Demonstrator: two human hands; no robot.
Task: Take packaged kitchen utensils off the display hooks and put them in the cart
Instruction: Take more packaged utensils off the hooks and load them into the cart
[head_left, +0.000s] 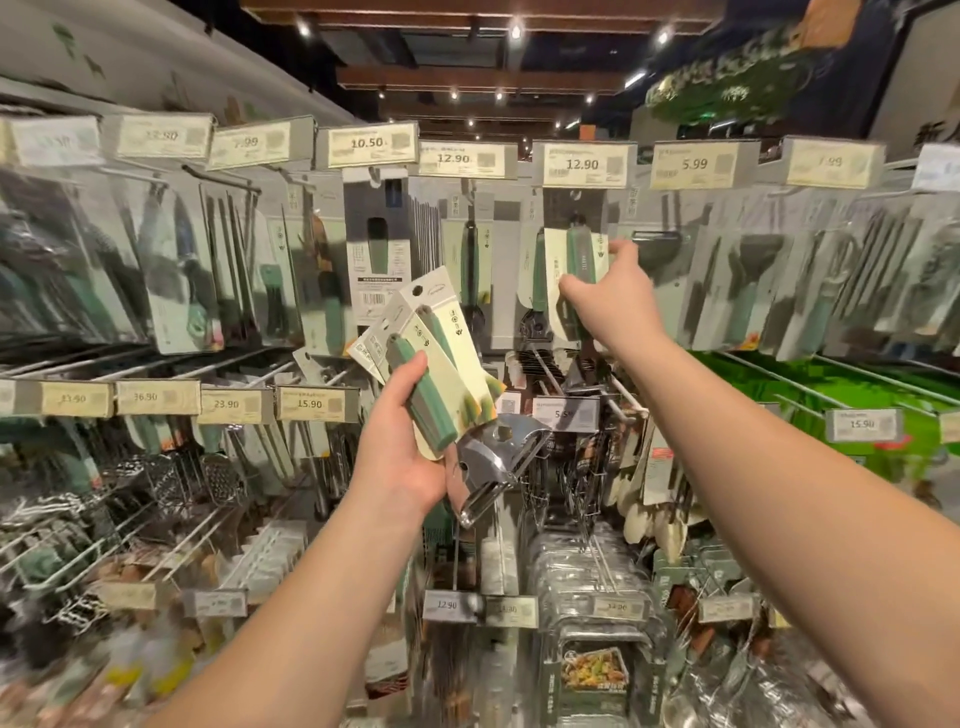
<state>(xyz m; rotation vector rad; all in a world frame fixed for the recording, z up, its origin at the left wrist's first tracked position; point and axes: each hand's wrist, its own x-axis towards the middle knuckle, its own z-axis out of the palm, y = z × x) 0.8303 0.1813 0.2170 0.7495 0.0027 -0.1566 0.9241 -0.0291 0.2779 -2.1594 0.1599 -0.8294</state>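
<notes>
1. Up at the top row of hooks, my right hand (610, 291) has its grip closed around a green-handled packaged utensil (574, 260) hanging under a 12.90 price tag (583, 164).
2. Lower and to the left of that grip, my left hand (402, 447) clasps a fanned bundle of packaged peelers (431, 353), their metal heads (493, 462) pointing down past my palm.

head-worn wide-angle view, facing forward, close to display hooks (470, 200), arms outstretched

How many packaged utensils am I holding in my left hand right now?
3, maybe more hidden: fanned in the left hand, front packaged peeler, a second card behind, a third leftmost.
</notes>
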